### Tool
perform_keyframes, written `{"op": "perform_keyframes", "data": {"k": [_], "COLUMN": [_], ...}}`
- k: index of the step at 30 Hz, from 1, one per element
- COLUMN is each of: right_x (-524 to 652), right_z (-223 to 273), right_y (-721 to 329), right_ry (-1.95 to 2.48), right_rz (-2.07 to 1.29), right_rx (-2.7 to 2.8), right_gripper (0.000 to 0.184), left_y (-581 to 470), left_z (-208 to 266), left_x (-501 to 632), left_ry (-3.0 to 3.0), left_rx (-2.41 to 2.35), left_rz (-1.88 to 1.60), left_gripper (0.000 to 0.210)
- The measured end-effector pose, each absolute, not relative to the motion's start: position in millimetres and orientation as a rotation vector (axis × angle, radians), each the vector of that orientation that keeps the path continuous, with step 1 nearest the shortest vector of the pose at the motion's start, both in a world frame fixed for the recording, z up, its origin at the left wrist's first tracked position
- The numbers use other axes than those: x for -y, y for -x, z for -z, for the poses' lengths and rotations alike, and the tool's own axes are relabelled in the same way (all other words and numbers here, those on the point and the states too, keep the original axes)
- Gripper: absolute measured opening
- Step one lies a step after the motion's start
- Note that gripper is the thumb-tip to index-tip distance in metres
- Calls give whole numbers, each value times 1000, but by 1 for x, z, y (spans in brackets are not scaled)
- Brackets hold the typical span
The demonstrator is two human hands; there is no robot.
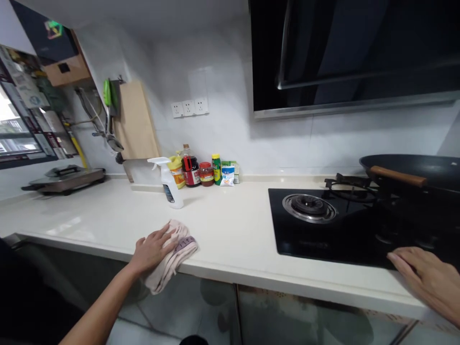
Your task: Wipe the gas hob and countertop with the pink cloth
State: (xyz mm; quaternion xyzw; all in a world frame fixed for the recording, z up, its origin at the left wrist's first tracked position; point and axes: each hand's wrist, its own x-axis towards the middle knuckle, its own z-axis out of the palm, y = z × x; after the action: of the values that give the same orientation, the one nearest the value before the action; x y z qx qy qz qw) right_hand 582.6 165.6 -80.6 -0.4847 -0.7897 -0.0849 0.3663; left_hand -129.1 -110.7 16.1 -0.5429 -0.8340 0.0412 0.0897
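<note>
A pale pink cloth (184,245) with a purple band lies bunched at the counter's front edge, partly hanging over it. My left hand (153,250) presses on the cloth from above, fingers stretched over it and holding it against the counter. My right hand (429,278) rests, fingers extended, at the front edge beside the black gas stove (305,244), with nothing visible in it. Behind the cloth a white spray bottle (171,187) stands upright, apart from my hands.
A wok (409,167) with a wooden handle sits on the stove's right. Along the wall stand a dark sauce bottle (190,170), a red-lidded jar (206,175) and seasoning packs (227,176). A lidded electric pan (66,179) is far left. The range hood (345,52) overhangs the stove.
</note>
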Motion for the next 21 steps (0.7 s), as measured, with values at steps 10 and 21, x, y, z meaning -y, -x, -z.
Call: {"op": "perform_keyframes", "data": {"k": [10, 21], "right_x": [-140, -131], "right_z": [67, 61], "right_y": [-574, -564], "right_ry": [1316, 1365], "right_rz": [160, 160], "right_rx": [2100, 1977], "right_gripper": [42, 32], "left_y": [114, -24], "left_z": [-34, -16], "left_x": [-7, -158], "left_ry": [1452, 2120], "left_rx": [2735, 2172], "left_rz": [-52, 97], "left_gripper": [85, 57]}}
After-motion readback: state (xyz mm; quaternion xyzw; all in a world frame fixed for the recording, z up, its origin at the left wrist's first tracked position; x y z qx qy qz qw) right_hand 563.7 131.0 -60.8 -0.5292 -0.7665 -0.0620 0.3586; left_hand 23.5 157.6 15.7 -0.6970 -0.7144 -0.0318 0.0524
